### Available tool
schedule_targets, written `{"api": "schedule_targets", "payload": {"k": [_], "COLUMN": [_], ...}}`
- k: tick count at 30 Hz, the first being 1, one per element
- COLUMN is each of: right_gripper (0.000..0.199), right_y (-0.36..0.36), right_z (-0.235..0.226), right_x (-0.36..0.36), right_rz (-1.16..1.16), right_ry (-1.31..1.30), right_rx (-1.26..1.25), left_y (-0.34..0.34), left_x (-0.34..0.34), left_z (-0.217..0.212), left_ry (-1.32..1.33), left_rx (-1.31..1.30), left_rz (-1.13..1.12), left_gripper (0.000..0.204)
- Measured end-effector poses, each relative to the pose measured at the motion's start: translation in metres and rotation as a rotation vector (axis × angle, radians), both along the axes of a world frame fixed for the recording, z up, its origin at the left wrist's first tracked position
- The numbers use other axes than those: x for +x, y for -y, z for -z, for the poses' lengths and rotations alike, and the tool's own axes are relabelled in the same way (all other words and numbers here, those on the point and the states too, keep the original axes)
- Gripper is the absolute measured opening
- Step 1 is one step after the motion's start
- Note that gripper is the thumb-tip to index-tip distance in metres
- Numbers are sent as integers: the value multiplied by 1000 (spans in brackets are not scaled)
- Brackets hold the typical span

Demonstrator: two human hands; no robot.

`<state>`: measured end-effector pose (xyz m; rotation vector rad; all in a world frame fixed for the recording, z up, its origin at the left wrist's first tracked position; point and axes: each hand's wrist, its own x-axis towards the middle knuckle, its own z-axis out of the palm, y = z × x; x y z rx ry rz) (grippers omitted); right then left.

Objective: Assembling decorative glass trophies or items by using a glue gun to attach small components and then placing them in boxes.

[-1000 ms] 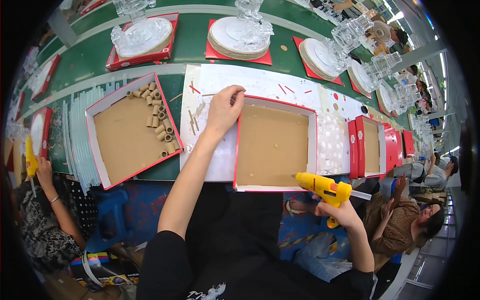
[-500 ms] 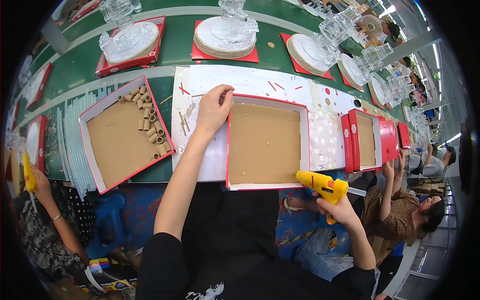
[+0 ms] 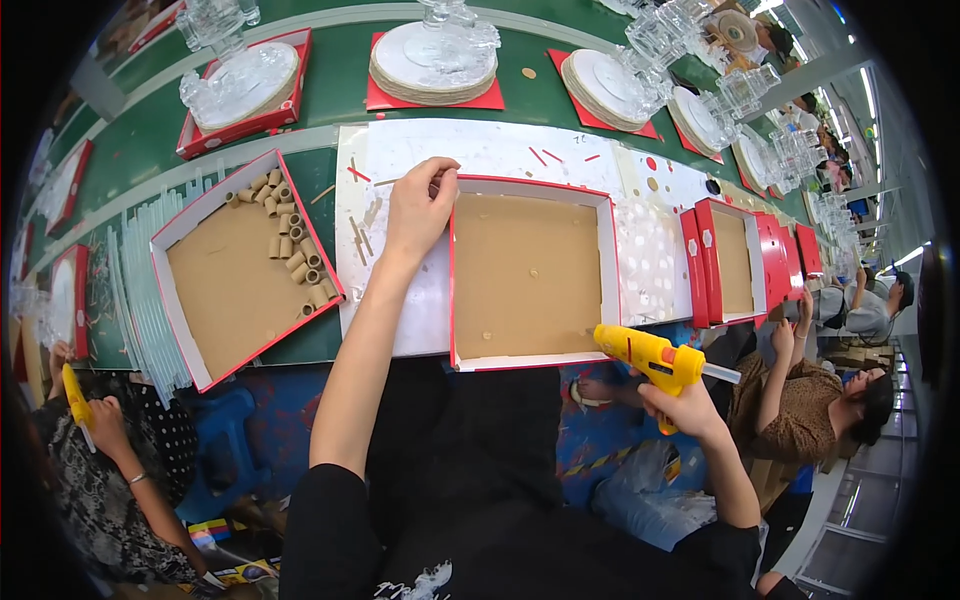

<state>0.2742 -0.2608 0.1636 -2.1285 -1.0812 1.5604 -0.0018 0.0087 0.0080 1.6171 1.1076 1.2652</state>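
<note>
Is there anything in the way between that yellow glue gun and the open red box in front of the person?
Nothing visible. The right hand holds the yellow glue gun just off the near right corner of the red box, nozzle pointing toward it. The left hand rests at the box's far left corner.

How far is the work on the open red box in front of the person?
Done: the red box lies open on the white sheet, with only small dots on its brown floor. In hand: the left hand rests at the box's top left corner, and the right hand holds a yellow glue gun at its lower right corner. Left: the cardboard tubes all lie in the tray at the left; none are in the box.
</note>
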Motion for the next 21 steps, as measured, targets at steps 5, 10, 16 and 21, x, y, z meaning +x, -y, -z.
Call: {"api": "schedule_targets", "payload": {"k": [5,10,16,21], "right_gripper": [34,38,34,33], "right_y": [0,-23,-101,-91], "right_z": [21,86,145,115], "right_x": [5,58,120,115], "right_rz": [36,246,544,78], "right_ry": [-137,-21,-17,854], "right_rx": [256,583,641,738], "left_y": [-2,2,3,-19], "left_x": [0,3,9,-10], "left_z": [6,-3,6,12], "left_ry": [-38,-46,-103,259], "left_rx": [48,32,22,-287], "left_rz": [-13,23,-15,48], "left_gripper": [18,17,19,20]}}
